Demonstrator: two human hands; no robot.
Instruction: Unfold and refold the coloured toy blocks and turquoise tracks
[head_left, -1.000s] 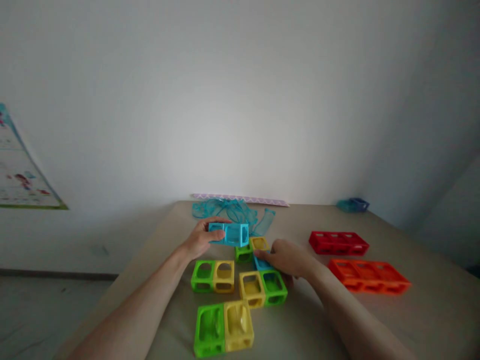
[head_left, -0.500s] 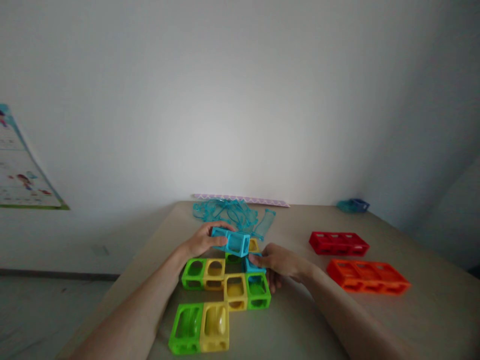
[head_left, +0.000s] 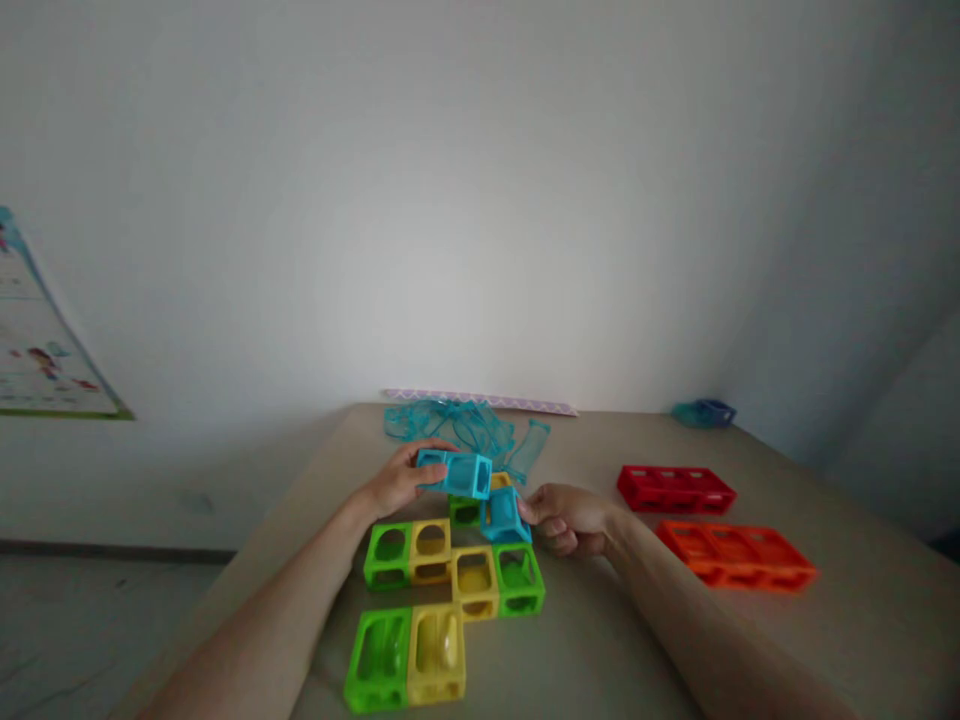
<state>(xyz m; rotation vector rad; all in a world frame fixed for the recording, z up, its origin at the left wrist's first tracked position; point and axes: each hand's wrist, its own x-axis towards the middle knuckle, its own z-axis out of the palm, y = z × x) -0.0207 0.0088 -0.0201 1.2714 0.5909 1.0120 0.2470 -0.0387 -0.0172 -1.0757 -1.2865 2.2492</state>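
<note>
My left hand (head_left: 401, 482) grips a light blue block piece (head_left: 466, 474) of joined open frames, raised over the table. My right hand (head_left: 566, 518) pinches a single blue block (head_left: 504, 515), which is tilted just below and right of the first one. Beneath and in front lie a green and yellow pair (head_left: 409, 553), a second yellow and green pair (head_left: 496, 580) touching it, and a third pair (head_left: 405, 655) nearest me. Another green block (head_left: 463, 510) and a yellow one (head_left: 500, 481) show partly behind the blue blocks.
Clear blue curved pieces (head_left: 450, 422) lie at the table's back, before a patterned purple strip (head_left: 480, 402). On the right are a red block row (head_left: 676, 489) and an orange one (head_left: 736, 554). A dark blue piece (head_left: 712, 412) sits at the far right corner.
My left hand has moved slightly left and up with its blue piece. The blue block at my right hand has tipped and now shows more of its face.
</note>
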